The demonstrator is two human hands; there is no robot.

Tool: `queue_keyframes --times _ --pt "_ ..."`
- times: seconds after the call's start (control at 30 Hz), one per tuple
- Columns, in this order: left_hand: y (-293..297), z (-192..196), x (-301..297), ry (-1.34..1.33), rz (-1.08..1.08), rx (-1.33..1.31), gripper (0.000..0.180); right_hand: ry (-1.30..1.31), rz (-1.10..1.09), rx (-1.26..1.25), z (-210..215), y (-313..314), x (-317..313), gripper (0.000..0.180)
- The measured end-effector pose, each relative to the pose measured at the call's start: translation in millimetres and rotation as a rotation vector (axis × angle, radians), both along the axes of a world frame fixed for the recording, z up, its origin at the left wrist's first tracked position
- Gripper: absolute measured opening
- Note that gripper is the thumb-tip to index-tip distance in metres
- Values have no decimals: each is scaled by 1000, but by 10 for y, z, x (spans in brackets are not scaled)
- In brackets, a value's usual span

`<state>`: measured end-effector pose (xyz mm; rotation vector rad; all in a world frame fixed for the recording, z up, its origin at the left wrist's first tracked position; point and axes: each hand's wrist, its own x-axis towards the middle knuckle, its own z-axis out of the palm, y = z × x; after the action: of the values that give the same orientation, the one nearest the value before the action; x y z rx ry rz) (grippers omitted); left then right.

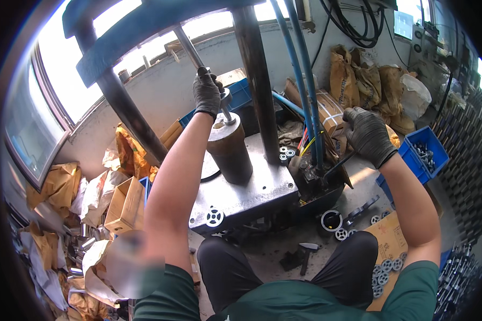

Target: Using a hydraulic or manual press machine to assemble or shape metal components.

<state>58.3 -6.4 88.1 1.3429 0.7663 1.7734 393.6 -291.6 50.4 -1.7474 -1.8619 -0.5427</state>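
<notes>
My left hand, in a dark glove, is closed around the top of a metal rod with a ring-like end. The rod stands in the top of a thick steel cylinder on the press's metal bed. Just above that hand, the shiny press shaft comes down at a slant. Over at the right, my right hand, also gloved, is curled at the end of a black lever; the glove hides its tip. A spoked metal wheel lies at the bed's near edge.
Blue press posts and dark columns rise around the bed. A blue bin of metal parts stands right. A hammer lies on the floor between my knees. Cardboard with small wheels is near right; sacks and an open wooden box stand left.
</notes>
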Motion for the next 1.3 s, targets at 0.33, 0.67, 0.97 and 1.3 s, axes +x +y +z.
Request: queue_keyframes --times 0.33,0.67,0.97,1.3 --pt "43 123 158 142 -33 -123 59 -86 50 -112 -230 -954 -211 12" --pt "-23 84 83 94 -108 -129 60 -96 84 -404 -356 -1336 -276 25" --pt "2 111 72 49 -175 -160 62 -189 251 -771 -309 -1382 -235 38" --pt "-55 118 80 43 -164 -99 62 -91 196 -615 -470 -1626 -237 30"
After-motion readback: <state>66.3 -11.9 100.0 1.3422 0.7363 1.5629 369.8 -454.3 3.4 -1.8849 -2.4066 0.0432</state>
